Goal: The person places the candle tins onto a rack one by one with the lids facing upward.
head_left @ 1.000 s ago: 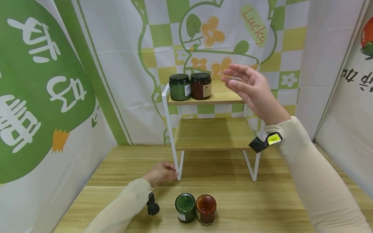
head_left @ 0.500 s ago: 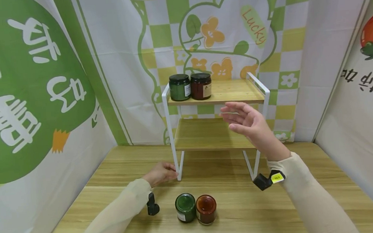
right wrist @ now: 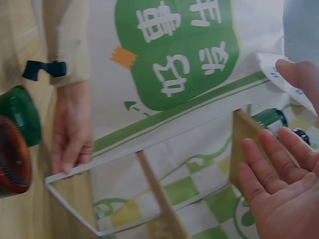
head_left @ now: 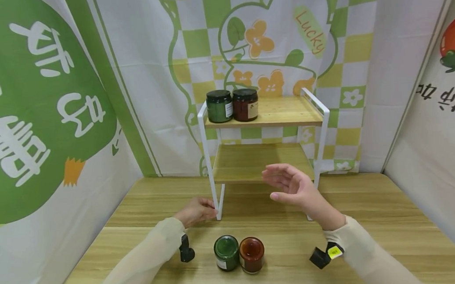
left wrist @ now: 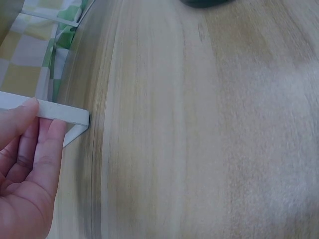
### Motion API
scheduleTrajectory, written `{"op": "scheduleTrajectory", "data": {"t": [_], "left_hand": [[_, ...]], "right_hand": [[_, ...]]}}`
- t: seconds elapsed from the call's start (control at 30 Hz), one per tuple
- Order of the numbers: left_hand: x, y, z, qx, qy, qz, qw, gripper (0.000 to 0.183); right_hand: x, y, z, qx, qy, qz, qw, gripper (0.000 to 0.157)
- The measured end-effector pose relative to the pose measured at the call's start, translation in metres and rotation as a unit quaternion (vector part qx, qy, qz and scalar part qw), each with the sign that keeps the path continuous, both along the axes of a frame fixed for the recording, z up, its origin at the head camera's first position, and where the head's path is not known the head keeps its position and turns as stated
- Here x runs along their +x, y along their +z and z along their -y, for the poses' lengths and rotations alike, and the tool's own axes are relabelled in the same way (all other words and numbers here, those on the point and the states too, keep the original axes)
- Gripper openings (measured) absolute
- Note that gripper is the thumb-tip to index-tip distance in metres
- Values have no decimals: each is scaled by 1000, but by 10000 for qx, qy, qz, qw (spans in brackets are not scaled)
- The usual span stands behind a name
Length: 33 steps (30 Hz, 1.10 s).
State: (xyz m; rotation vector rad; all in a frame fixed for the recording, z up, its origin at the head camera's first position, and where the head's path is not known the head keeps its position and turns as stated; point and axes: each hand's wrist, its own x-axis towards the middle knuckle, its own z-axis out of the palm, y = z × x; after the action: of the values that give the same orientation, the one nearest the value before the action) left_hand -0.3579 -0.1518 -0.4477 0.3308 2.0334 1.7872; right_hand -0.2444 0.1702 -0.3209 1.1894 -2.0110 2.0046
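Observation:
My left hand [head_left: 196, 212] pinches the white front left leg [left wrist: 65, 113] of a two-tier shelf rack between thumb and fingers, low down near the table. My right hand [head_left: 294, 190] is in the air in front of the lower wooden board [head_left: 260, 157], holding nothing, its fingers loosely bent and apart. On the table in front of the rack, a green glass jar [head_left: 226, 253] and an amber-red glass jar [head_left: 252, 254] stand side by side. Up on the top board [head_left: 285, 111], a green jar [head_left: 219, 109] and a dark red jar [head_left: 246, 107], both black-lidded, stand together at the left end.
The rack's white right side frame [head_left: 322, 135] rises behind my right hand. Printed cloth walls [head_left: 162, 120] enclose the wooden table [head_left: 139, 245] at the back and both sides.
My right hand has come down from beside the top board to in front of the lower board, its fingers still loose. The left hand stays on the leg; the jars have not moved.

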Motion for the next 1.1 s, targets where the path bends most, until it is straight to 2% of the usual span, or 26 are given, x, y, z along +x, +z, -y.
{"op": "scheduleTrajectory", "data": {"t": [0.33,0.67,0.9,1.1], "left_hand": [[-1,0,0,40,-11,25,10000,12],[-3,-2,1,11,-39,17,10000,12],[-3,-1,2,-17,-58,26,10000,13],[-3,-2,2,-27,-23,48,10000,14]], "right_hand": [[2,-47,3,396,-38,385,9985,52],[6,-90,2,1042,-80,880,9906,53],[7,-110,4,1375,-76,995,9855,54],[7,-121,10,1491,-126,1334,9797,57]]}}
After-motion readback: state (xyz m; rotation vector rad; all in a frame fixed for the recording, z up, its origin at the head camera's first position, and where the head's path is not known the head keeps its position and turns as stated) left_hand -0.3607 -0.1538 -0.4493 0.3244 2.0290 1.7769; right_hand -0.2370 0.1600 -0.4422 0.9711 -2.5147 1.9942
